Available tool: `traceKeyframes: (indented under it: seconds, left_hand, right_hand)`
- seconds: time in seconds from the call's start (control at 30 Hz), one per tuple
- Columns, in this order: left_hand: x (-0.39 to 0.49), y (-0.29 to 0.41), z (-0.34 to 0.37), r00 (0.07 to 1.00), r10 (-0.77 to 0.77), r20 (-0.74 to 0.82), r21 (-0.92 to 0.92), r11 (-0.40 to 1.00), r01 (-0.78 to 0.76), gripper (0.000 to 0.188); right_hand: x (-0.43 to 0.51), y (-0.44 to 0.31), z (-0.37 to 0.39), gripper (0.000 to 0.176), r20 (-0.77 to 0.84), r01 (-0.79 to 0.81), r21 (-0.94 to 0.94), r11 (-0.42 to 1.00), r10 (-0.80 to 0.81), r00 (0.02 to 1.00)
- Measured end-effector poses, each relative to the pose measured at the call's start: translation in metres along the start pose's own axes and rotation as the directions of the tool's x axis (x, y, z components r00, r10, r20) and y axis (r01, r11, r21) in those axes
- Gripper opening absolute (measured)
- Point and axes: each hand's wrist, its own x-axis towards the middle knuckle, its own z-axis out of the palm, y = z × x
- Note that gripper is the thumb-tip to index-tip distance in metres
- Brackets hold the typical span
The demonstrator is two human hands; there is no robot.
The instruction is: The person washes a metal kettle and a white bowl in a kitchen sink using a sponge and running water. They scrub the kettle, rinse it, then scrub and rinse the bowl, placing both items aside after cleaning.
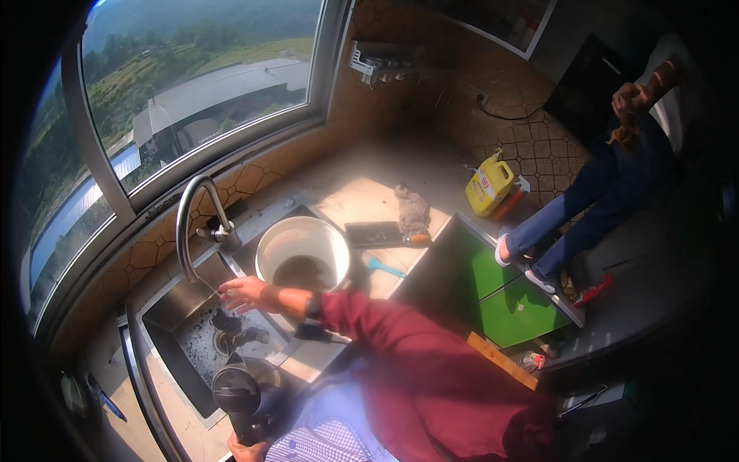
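Observation:
My right hand [248, 293], in a dark red sleeve, reaches left beneath the curved metal faucet [193, 213]. Its fingers are spread beside a thin stream of water, and nothing is held in it. Under it lies a steel sink [199, 358] with dark dirt round the drain. At the lower left my left hand [248, 447] grips the handle of a black hand-held tool [245, 392] over the sink's near edge; its exact kind is unclear. A white bucket [303, 228] with murky liquid stands just beyond my right forearm.
Beyond the bucket lie a flat trowel [375, 234], a grey rag [411, 208] and a turquoise brush or scraper [385, 267]. A yellow jug [489, 183] and spray bottle [514, 199] stand farther right. Another person [583, 190] stands near green panels [519, 312]. A window [202, 86] borders the counter.

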Motion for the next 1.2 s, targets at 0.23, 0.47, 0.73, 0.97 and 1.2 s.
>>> traceKeyframes:
  seconds: [0.23, 0.47, 0.73, 0.97, 1.2]
  left_hand:
    - [0.008, 0.022, -0.001, 0.999, -0.016, 0.036, 0.189, 0.982, 0.009, 0.018]
    - [-0.002, 0.052, -0.016, 1.000, -0.017, 0.001, 0.205, 0.979, 0.016, 0.017]
    - [-0.019, 0.032, -0.062, 0.956, 0.144, -0.255, 0.169, 0.980, -0.102, 0.016]
    - [-0.032, 0.027, -0.077, 0.861, 0.239, -0.449, 0.270, 0.955, -0.124, 0.015]
    - [-0.040, 0.016, -0.100, 0.785, 0.347, -0.514, 0.342, 0.922, -0.183, 0.018]
  right_hand:
    - [-0.089, -0.050, -0.054, 0.020, -0.268, 0.119, -0.157, 0.980, -0.158, 0.950]
    - [-0.333, -0.187, -0.126, 0.052, -0.724, 0.605, -0.354, 0.713, -0.619, 0.306]
    - [-0.551, -0.346, -0.126, 0.085, -0.546, 0.759, -0.588, 0.279, -0.829, -0.118]
    - [-0.655, -0.396, -0.188, 0.044, -0.143, 0.648, -0.762, 0.025, -0.981, -0.130]
    - [-0.591, -0.308, -0.246, 0.036, -0.505, 0.738, -0.561, 0.376, -0.861, 0.055]
